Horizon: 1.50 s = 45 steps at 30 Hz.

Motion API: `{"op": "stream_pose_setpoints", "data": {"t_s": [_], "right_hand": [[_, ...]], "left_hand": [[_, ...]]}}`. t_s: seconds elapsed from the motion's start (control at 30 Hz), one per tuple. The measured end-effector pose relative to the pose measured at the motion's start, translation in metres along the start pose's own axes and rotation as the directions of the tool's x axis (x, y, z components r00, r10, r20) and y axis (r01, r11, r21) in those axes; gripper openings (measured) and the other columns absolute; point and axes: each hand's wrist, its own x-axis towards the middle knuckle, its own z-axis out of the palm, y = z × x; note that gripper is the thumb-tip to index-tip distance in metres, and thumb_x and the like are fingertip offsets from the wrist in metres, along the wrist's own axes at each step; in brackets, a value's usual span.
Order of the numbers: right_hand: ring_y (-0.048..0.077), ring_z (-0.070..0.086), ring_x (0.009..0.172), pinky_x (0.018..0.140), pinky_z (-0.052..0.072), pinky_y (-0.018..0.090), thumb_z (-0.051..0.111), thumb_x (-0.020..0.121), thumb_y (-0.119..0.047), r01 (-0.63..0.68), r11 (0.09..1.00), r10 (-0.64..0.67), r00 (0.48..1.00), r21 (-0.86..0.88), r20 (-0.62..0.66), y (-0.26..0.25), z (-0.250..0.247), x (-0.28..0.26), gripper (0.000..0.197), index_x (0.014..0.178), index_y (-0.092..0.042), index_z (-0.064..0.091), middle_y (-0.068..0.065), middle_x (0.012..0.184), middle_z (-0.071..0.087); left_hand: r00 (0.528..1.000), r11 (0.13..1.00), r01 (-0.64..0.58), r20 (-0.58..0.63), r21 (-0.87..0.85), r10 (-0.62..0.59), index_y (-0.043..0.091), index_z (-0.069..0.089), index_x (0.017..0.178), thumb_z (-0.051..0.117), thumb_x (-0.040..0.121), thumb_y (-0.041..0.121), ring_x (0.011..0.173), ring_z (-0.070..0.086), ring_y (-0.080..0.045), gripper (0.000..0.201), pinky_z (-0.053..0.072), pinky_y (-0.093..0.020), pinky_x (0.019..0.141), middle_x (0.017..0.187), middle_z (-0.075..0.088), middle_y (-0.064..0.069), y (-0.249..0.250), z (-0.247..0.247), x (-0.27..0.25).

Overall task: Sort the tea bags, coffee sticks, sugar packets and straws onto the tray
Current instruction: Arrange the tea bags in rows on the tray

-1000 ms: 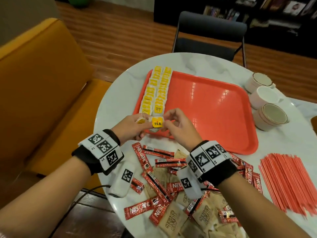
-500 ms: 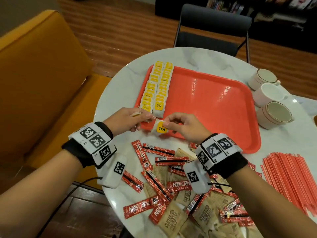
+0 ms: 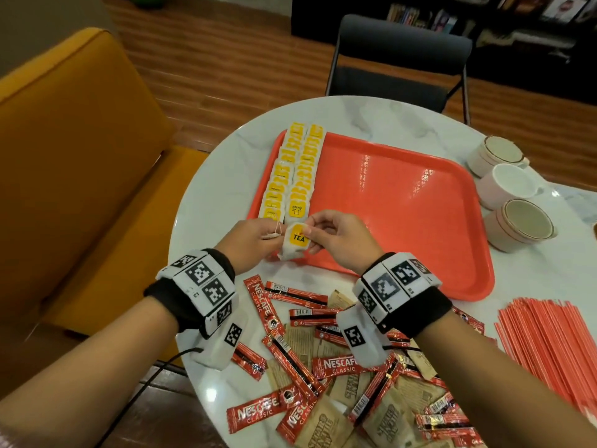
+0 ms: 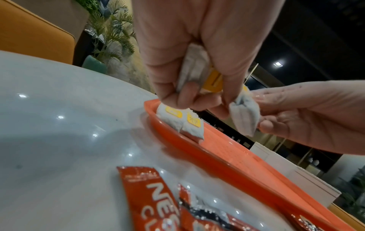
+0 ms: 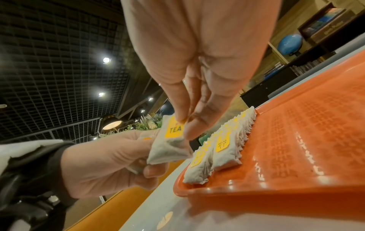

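**Freeing one tea bag for the right-hand row**

The tea bag point(image 3: 296, 242) with its yellow "TEA" tag hangs just below the near left corner of the orange tray point(image 3: 420, 221), at centre frame. The right hand point(image 3: 339, 242) pinches its tag; the left hand point(image 3: 250, 242) grips a second tea bag point(image 4: 192, 68) and tangled string point(image 3: 274, 232). Best to ease the strings apart gently, then lay the bag overlapping the "RELAX" bag point(image 3: 297, 210), tag up. Coffee sticks point(image 3: 339, 363) wait on the worktop point(image 3: 210, 202).
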Motion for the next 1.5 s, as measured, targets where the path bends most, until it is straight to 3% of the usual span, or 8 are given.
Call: {"op": "stream_pose_setpoints", "data": {"t_s": [0.2, 0.37, 0.53, 0.73, 1.07, 1.23, 1.43, 1.5], "right_hand": [[-0.005, 0.053, 0.037, 0.046, 0.044, 0.008, 0.057, 0.089, -0.009, -0.036, 0.982, 0.020, 0.996, -0.184, -0.089, 0.008, 0.000, 0.017, 0.014, 0.077, -0.014, 0.055, -0.002, 0.062, 0.056], [0.001, 0.055, 0.043, 0.056, 0.049, 0.020, 0.058, 0.089, -0.011, -0.133, 0.959, 0.107, 0.988, -0.249, -0.113, 0.018, 0.001, 0.034, 0.025, 0.068, -0.023, 0.049, -0.002, 0.060, 0.057], [-0.007, 0.049, 0.033, 0.050, 0.043, 0.008, 0.060, 0.088, -0.014, -0.175, 0.927, 0.142, 0.982, -0.332, -0.122, 0.020, -0.001, 0.048, 0.026, 0.065, -0.021, 0.050, -0.004, 0.053, 0.056], [-0.002, 0.051, 0.033, 0.058, 0.048, 0.022, 0.065, 0.084, -0.011, -0.227, 0.949, 0.202, 0.970, -0.217, -0.135, 0.015, -0.004, 0.062, 0.025, 0.063, -0.018, 0.052, 0.002, 0.054, 0.059], [0.023, 0.059, 0.056, 0.078, 0.055, 0.043, 0.069, 0.079, -0.005, -0.239, 0.971, 0.240, 0.964, 0.017, -0.114, 0.011, -0.004, 0.062, 0.018, 0.068, -0.010, 0.055, 0.011, 0.060, 0.060], [0.009, 0.057, 0.047, 0.064, 0.054, 0.026, 0.065, 0.083, -0.007, -0.299, 0.944, 0.279, 0.949, -0.142, -0.145, 0.009, -0.009, 0.058, 0.004, 0.084, -0.005, 0.061, 0.008, 0.069, 0.064], [0.031, 0.062, 0.098, 0.079, 0.055, 0.039, 0.055, 0.088, -0.006, -0.277, 0.904, 0.247, 0.960, -0.327, -0.130, 0.013, 0.002, 0.061, 0.011, 0.092, -0.002, 0.064, 0.020, 0.111, 0.061], [0.034, 0.064, 0.096, 0.082, 0.054, 0.041, 0.054, 0.088, -0.008, -0.277, 0.891, 0.243, 0.960, -0.360, -0.136, 0.015, 0.003, 0.063, 0.015, 0.094, 0.001, 0.065, 0.020, 0.110, 0.062]], "left_hand": [[0.996, 0.979, -0.043, 0.084, 0.197, 0.026, 0.008, 0.066, 0.102, 0.053, 0.093, 0.013, 0.082, 0.049, -0.011, 0.016, 0.034, -0.010, 0.063, 0.087, 0.054, 0.003, -0.004, -0.002, 0.007], [0.984, 0.904, -0.079, 0.180, 0.420, 0.002, 0.005, 0.065, 0.111, 0.048, 0.095, 0.019, 0.100, 0.052, -0.022, 0.028, 0.035, -0.021, 0.084, 0.103, 0.056, -0.010, -0.009, 0.001, 0.016], [0.978, 0.830, -0.015, 0.181, 0.557, -0.104, 0.015, 0.066, 0.108, 0.051, 0.090, 0.042, 0.093, 0.049, -0.015, 0.035, 0.042, -0.033, 0.088, 0.094, 0.043, 0.005, -0.006, -0.002, 0.028], [0.996, 0.724, 0.084, -0.051, 0.685, -0.067, 0.016, 0.060, 0.105, 0.054, 0.086, 0.050, 0.101, 0.055, -0.024, 0.040, 0.040, -0.031, 0.076, 0.114, 0.049, 0.000, 0.001, -0.001, 0.038], [0.997, 0.618, 0.065, -0.023, 0.783, -0.076, 0.018, 0.058, 0.114, 0.057, 0.081, 0.057, 0.101, 0.057, -0.023, 0.051, 0.039, -0.031, 0.070, 0.123, 0.044, 0.000, 0.007, 0.012, 0.045], [0.998, 0.596, 0.059, -0.026, 0.801, -0.063, 0.017, 0.057, 0.115, 0.057, 0.082, 0.055, 0.101, 0.057, -0.023, 0.050, 0.039, -0.031, 0.070, 0.124, 0.043, 0.000, 0.007, 0.012, 0.046], [0.998, 0.605, 0.059, -0.036, 0.794, -0.051, 0.018, 0.055, 0.118, 0.055, 0.086, 0.051, 0.102, 0.057, -0.024, 0.047, 0.038, -0.031, 0.069, 0.126, 0.041, -0.001, 0.005, 0.014, 0.048], [0.998, 0.611, 0.056, -0.038, 0.790, -0.042, 0.018, 0.055, 0.119, 0.054, 0.086, 0.051, 0.102, 0.057, -0.023, 0.047, 0.039, -0.030, 0.069, 0.127, 0.041, -0.001, 0.004, 0.014, 0.048]]}}
